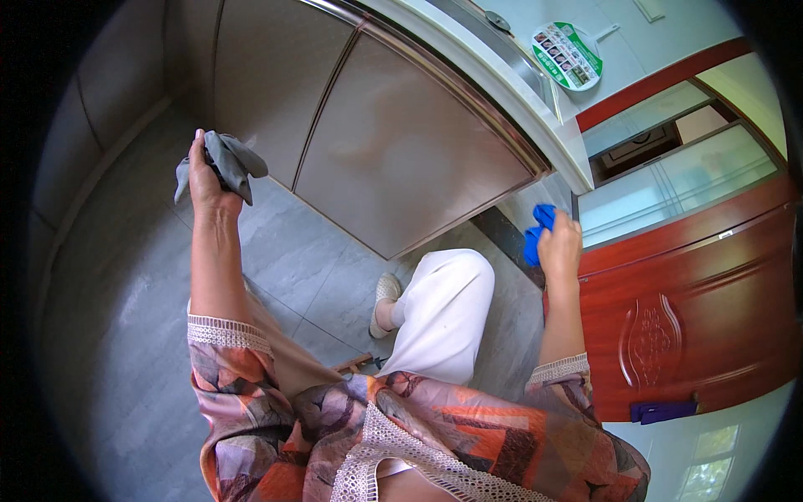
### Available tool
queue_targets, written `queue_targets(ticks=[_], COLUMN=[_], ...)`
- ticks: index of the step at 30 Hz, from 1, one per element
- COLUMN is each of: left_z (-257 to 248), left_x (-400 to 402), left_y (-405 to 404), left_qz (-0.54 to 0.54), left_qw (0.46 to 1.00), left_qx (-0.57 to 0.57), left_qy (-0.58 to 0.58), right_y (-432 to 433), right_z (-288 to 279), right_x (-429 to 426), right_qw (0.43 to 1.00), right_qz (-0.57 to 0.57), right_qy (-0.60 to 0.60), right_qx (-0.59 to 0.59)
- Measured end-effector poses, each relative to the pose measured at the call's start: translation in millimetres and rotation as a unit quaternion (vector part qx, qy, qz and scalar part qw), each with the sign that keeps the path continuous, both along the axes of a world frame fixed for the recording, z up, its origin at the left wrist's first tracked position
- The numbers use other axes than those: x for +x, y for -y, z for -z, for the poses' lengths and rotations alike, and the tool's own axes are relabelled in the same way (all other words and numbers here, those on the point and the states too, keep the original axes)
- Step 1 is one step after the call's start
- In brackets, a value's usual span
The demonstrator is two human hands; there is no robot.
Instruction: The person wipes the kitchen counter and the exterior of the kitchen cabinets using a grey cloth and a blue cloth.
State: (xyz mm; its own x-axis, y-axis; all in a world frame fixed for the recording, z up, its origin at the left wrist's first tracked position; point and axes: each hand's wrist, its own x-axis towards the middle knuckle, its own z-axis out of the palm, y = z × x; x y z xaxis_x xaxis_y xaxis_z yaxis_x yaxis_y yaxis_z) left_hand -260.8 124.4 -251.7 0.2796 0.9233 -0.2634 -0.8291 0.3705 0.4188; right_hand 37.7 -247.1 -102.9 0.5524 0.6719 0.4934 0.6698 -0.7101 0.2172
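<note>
A bunched grey cloth is held in my left hand, its folds sticking out on both sides of the palm. That hand is raised above the tiled floor, before the brown cabinet doors. On the right, my right hand grips a crumpled bright blue cloth between thumb and fingers. It appears close to the cabinet's end and in front of the red wooden door. The two cloths are well apart.
Above the cabinet runs a white countertop with a metal-edged inset. A round printed hand fan leans by the wall. Purple cloth hangs at the red door. Grey tiles cover the floor; a wooden piece shows beside my white-trousered leg.
</note>
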Motion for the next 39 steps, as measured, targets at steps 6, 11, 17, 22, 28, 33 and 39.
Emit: queue_targets(ticks=[6, 11, 17, 22, 28, 33, 39], left_z=[0, -2, -4, -19, -27, -19, -31], left_x=[-2, 8, 6, 7, 16, 21, 11], left_y=[0, 3, 2, 16, 25, 16, 12], left_qz=[0.005, 0.0, -0.013, -0.011, 0.016, 0.008, -0.022], left_qw=[1.0, 1.0, 1.0, 1.0, 1.0, 0.999, 0.999], left_qx=[0.012, 0.001, -0.001, 0.003, -0.004, -0.007, -0.02], left_qy=[0.005, 0.007, 0.018, 0.009, 0.007, 0.034, 0.044], right_y=[15, -42, -84, -106, -192, -288, -395], right_z=[2, -9, 5, 16, 22, 28, 21], right_x=[-34, -31, -3, -11, -35, -41, -70], right_qw=[0.98, 0.933, 0.926, 0.941, 0.918, 0.888, 0.863], right_qz=[-0.177, -0.316, -0.301, -0.287, -0.354, -0.423, -0.46], right_qy=[0.064, 0.162, 0.23, 0.173, 0.176, 0.171, 0.201], right_qx=[0.07, 0.063, 0.006, 0.041, 0.042, 0.052, 0.052])
